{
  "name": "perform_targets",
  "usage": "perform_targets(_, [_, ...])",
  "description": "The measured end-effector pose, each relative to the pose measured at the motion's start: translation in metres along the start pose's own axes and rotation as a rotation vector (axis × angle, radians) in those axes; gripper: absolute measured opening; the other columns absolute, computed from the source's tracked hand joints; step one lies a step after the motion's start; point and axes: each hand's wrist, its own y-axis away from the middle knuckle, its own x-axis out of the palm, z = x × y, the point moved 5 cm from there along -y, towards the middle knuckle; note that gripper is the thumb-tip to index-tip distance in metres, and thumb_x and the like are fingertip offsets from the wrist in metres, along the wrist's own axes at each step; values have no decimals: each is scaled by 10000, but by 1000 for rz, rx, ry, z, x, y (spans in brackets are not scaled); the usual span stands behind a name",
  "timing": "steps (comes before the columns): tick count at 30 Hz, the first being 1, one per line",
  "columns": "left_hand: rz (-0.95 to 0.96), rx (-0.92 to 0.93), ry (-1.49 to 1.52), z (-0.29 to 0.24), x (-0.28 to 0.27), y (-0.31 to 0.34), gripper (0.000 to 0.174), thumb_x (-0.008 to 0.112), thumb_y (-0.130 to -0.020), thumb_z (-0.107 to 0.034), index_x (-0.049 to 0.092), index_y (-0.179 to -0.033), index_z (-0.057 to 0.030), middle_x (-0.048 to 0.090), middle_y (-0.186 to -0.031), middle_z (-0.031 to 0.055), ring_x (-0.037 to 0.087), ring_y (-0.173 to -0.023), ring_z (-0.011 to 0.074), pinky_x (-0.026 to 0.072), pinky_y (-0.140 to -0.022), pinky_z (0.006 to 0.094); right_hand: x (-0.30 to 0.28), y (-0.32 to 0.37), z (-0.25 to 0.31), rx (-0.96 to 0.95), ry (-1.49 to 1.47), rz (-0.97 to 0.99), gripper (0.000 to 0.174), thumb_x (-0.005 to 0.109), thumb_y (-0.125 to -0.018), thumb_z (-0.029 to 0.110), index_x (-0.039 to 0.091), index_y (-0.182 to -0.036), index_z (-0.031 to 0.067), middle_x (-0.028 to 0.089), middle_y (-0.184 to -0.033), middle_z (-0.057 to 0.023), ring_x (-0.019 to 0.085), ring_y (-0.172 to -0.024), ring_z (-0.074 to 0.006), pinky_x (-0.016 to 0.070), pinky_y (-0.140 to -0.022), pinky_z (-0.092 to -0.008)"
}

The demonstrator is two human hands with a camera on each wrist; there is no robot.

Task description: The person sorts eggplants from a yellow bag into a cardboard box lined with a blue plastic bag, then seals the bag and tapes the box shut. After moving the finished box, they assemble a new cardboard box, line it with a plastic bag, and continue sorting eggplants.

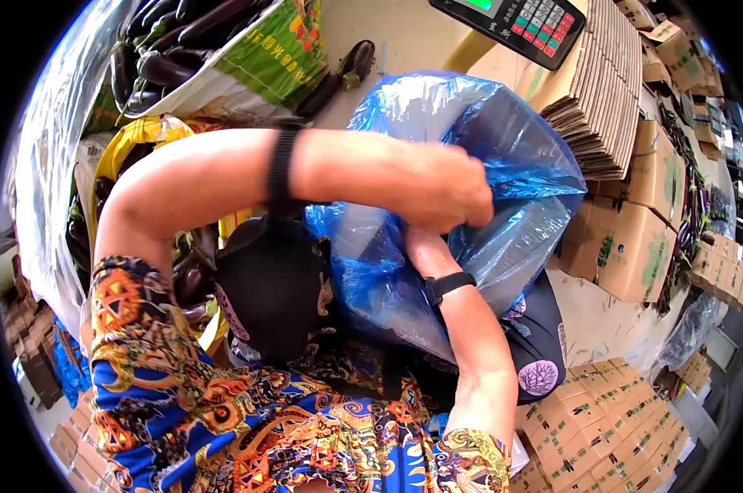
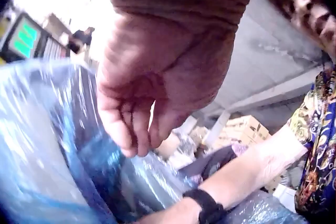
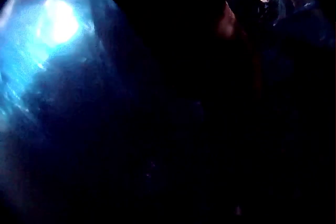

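A large translucent blue plastic bag (image 1: 511, 238) lies over the person's lap, its mouth spread. Above it the left hand (image 1: 449, 187) is bent at the fingers; in the left wrist view this hand (image 2: 152, 82) has curled fingers, their tips close together, and nothing shows between them. Behind those fingertips is the blue bag (image 2: 79, 145). The right hand (image 1: 425, 249) reaches down into the bag below the left hand, its fingers hidden. The right wrist view is mostly dark, with bright blue plastic (image 3: 58, 50) at the upper left; the right fingers cannot be made out.
Eggplants (image 1: 166, 70) fill a sack at the upper left, and more lie on the floor beside a green printed bag (image 1: 277, 62). A scale (image 1: 528, 25) stands beyond the blue bag. Flattened cardboard (image 1: 597, 90) and packed boxes (image 1: 634, 246) line the right side.
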Motion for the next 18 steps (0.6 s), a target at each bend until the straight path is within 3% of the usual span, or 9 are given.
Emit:
perform_targets(2, [260, 198, -159, 8, 57, -43, 147, 605, -825, -105, 701, -921, -51, 695, -1004, 145, 668, -991, 334, 552, -779, 441, 15, 1, -8, -64, -60, -32, 268, 564, -860, 105, 693, -1079, 20, 651, -1162, -239, 619, -1128, -375, 520, -923, -447])
perform_targets(4, [416, -61, -41, 32, 88, -67, 142, 597, -819, -91, 710, -874, -24, 700, -1006, 162, 670, -978, 339, 547, -805, 434, 27, 0, -14, -133, -117, -75, 270, 547, -871, 102, 689, -1084, 17, 645, -1170, -247, 618, -1127, -380, 519, -924, -445])
perform_targets(6, [295, -127, -59, 62, 95, -77, 240, 597, -854, -177, 746, -970, -29, 713, -1072, 162, 677, -1019, 304, 534, -842, 438, 35, -4, -15, -200, -167, -118, 272, 529, -882, 100, 685, -1088, 13, 639, -1178, -254, 616, -1126, -384, 517, -926, -443])
perform_targets(8, [-75, -129, -383, 95, 91, -87, 264, 589, -868, -176, 735, -1060, -67, 690, -1147, 174, 660, -1061, 326, 517, -870, 441, 33, 2, -10, -182, -102, 34, 286, 485, -911, 91, 676, -1108, 10, 626, -1203, -262, 610, -1134, -387, 511, -933, -442])
perform_targets(9, [-47, -172, -359, 101, 94, -93, 303, 594, -857, -159, 693, -1127, -64, 673, -1181, 171, 643, -1087, 343, 509, -891, 447, 34, 7, -6, -173, -53, 142, 300, 450, -934, 83, 669, -1126, 9, 616, -1224, -266, 604, -1144, -388, 505, -940, -443])
perform_targets(12, [-9, -279, -345, 126, 99, -112, 452, 601, -833, -116, 594, -1282, -60, 632, -1262, 164, 603, -1148, 371, 485, -947, 456, 23, 27, 1, -394, 65, -78, 310, 431, -924, 77, 675, -1104, 11, 620, -1202, -271, 614, -1118, -387, 503, -943, -436])
perform_targets(14, [-15, -295, -378, 144, 116, -117, 495, 594, -832, -100, 563, -1325, -66, 618, -1288, 162, 592, -1169, 357, 468, -973, 447, 18, 42, 8, -321, -6, 34, 304, 441, -912, 73, 674, -1095, 7, 628, -1199, -257, 613, -1123, -378, 499, -950, -436])
perform_targets(15, [104, -268, -306, 128, 96, -105, 451, 603, -821, -97, 615, -1269, -47, 640, -1247, 185, 625, -1119, 348, 491, -937, 434, 19, 47, 10, -282, -41, 93, 301, 446, -906, 71, 674, -1091, 5, 631, -1198, -250, 613, -1125, -373, 496, -953, -437])
perform_targets(18, [69, -171, -382, 127, 103, -105, 263, 630, -798, -140, 745, -1029, -89, 719, -1046, 145, 681, -984, 324, 512, -801, 462, 26, 43, 4, -366, -114, -3, 272, 507, -880, 68, 671, -1087, 2, 662, -1130, -244, 639, -1064, -379, 517, -914, -426])
